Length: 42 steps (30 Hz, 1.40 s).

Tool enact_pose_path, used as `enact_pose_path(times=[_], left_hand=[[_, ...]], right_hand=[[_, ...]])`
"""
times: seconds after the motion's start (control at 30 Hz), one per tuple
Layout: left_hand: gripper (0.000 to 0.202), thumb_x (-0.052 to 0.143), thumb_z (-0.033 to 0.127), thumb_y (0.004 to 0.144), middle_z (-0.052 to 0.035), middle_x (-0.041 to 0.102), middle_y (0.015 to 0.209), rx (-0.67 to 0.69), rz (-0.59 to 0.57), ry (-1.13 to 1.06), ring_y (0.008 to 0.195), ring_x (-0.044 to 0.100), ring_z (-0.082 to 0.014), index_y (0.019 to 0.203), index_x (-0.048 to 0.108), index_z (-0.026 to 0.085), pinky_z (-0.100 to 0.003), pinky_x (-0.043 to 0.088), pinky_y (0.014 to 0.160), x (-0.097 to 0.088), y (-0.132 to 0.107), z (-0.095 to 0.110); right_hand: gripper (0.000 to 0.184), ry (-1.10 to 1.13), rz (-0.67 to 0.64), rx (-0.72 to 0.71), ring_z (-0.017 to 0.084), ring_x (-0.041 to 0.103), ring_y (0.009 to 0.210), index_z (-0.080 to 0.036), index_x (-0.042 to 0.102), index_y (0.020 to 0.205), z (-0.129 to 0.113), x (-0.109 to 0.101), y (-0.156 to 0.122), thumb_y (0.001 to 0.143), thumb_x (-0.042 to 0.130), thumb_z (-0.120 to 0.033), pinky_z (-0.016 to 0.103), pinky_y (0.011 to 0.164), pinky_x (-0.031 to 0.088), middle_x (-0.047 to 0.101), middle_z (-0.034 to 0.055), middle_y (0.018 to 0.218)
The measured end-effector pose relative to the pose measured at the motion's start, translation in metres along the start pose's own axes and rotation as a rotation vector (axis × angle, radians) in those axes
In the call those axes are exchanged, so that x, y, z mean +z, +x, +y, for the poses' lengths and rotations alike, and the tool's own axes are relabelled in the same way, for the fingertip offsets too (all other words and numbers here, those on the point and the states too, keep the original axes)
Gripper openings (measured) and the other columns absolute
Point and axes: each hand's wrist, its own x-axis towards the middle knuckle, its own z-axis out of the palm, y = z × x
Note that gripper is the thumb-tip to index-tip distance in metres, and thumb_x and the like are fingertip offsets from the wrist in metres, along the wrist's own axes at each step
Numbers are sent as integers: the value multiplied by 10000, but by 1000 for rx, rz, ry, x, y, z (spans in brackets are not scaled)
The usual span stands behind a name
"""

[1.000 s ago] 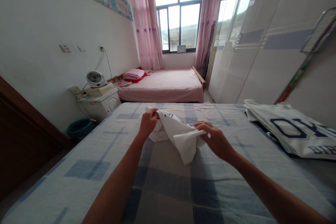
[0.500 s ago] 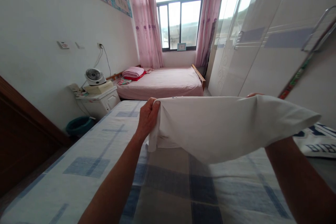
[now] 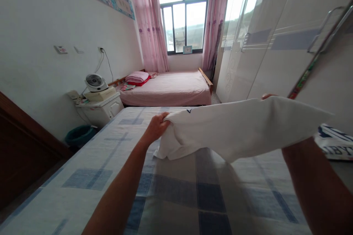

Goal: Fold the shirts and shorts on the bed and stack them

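A plain white cloth (image 3: 220, 128) with a small dark mark at its upper edge is stretched between my hands, above the blue-and-white patterned bed sheet (image 3: 91, 180). My left hand (image 3: 156, 128) is closed on the cloth's left corner, thumb on top. My right hand (image 3: 268, 96) is mostly hidden by the fabric; only some fingers show at the top edge, gripping it. The cloth's right end sticks out past my right wrist, and its lower edge hangs just over the sheet. Whether it is a garment I cannot tell.
A white item with navy lettering (image 3: 338, 145) lies at the bed's right edge. Beyond is a pink-covered bed (image 3: 176, 88) with folded bedding. To the left are a nightstand (image 3: 107, 106) with a fan (image 3: 96, 82) and a green bin (image 3: 79, 136); a white wardrobe (image 3: 264, 66) stands right.
My left hand has lowered slightly and pulled its corner down, so the cloth's upper edge now slants and the left part is bunched. The dark mark shows more. The view has shifted slightly.
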Motion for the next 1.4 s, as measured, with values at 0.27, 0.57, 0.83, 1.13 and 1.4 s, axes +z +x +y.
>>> enact_pose_path(times=[0.27, 0.57, 0.83, 1.13, 1.4], left_hand=[[542, 579, 597, 725, -139, 682, 936, -34, -504, -550, 853, 638, -250, 995, 664, 136, -340, 495, 714, -24, -10, 1], [543, 738, 509, 519, -53, 679, 816, -301, -497, 248, 797, 616, -234, 954, 681, 188, -271, 421, 660, 34, 0, -42], [112, 630, 290, 586, 45, 528, 551, -150, -690, 193, 561, 474, -130, 616, 621, 183, -226, 313, 512, 32, -1, -30], [194, 553, 324, 721, -19, 592, 752, 27, -138, -112, 727, 548, -151, 731, 653, 158, -227, 431, 631, -1, 6, -28], [513, 552, 575, 749, -74, 643, 695, -256, -470, -367, 649, 602, -198, 1014, 681, 155, -271, 471, 542, -7, -6, -20]], right_hand=[[298, -206, -406, 121, 241, 639, 943, -244, 664, 1032, -6, 13, -5, 813, 545, -406, 390, 798, 501, 669, 80, 1102], [338, -697, -685, 188, 171, 615, 721, -189, 691, 931, 58, 95, -26, 816, 481, -427, 275, 646, 452, 703, 68, 904], [182, -817, -780, 115, 139, 545, 650, -186, 641, 746, 54, 93, -25, 782, 489, -279, 241, 577, 343, 665, 37, 739], [234, -1043, -136, 127, 181, 580, 739, -214, 610, 802, 45, 61, -2, 828, 401, -316, 271, 600, 338, 670, 51, 836], [286, -1039, -157, 198, 201, 612, 803, -200, 644, 904, 64, 51, 0, 843, 394, -326, 287, 686, 401, 682, 84, 895]])
